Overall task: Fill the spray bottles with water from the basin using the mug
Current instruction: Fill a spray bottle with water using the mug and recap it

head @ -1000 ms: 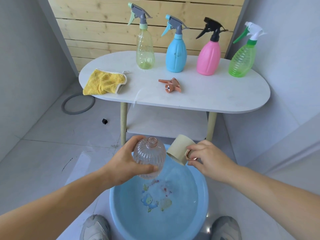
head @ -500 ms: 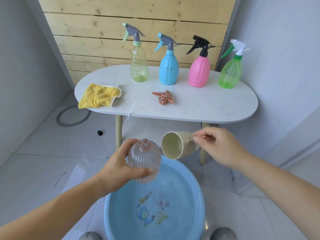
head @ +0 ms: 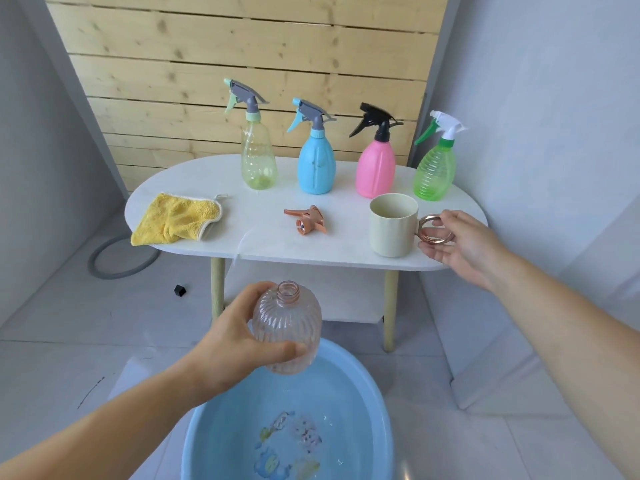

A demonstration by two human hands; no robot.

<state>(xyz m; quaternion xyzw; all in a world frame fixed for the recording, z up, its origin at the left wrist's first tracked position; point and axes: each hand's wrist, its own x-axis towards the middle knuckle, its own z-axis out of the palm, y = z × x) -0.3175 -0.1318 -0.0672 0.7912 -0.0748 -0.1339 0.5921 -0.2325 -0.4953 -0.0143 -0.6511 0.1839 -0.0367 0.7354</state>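
Bottle (head: 287,327): ribbed, pink-tinted, uncapped; upright, over the far rim of the blue basin (head: 360,379)
Left grip (head: 235,344): fingers and thumb curled round the Bottle body
Mug (head: 393,230): cream; upright on the white table (head: 263,244), near its front right edge
Right grip (head: 464,244): at the Mug's copper ring handle (head: 433,241); thumb above, fingers below, nearly straight; firm pinch cannot be told
Basin position: on the floor before the table; holds water
Rear row: yellow-clear spray bottle (head: 259,161); blue spray bottle (head: 316,168); pink spray bottle (head: 375,171); green spray bottle (head: 434,174); all capped, upright
Front: copper spray head (head: 306,220) on its side; yellow cloth (head: 175,220) at the left end
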